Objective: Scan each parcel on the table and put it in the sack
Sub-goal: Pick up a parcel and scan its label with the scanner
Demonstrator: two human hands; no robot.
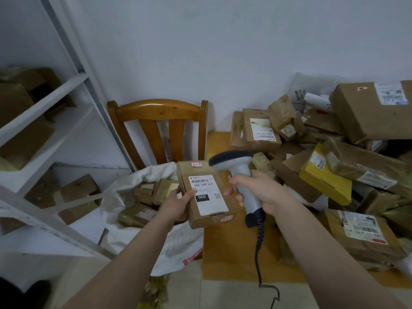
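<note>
A: Anything hidden?
B: Can't see the left hand (178, 205) fingers behind the parcel (208, 192); can't follow scanner (237, 166) cable past six o'clock.
A: Parcel's whereabouts?
B: Gripped at its nine o'clock edge by left hand, above sack (138, 181) rim. Scanner clenched in right hand (259, 189) at parcel's three o'clock.

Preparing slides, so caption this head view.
Left hand holds a labelled parcel; right hand grips a barcode scanner beside it.
</note>
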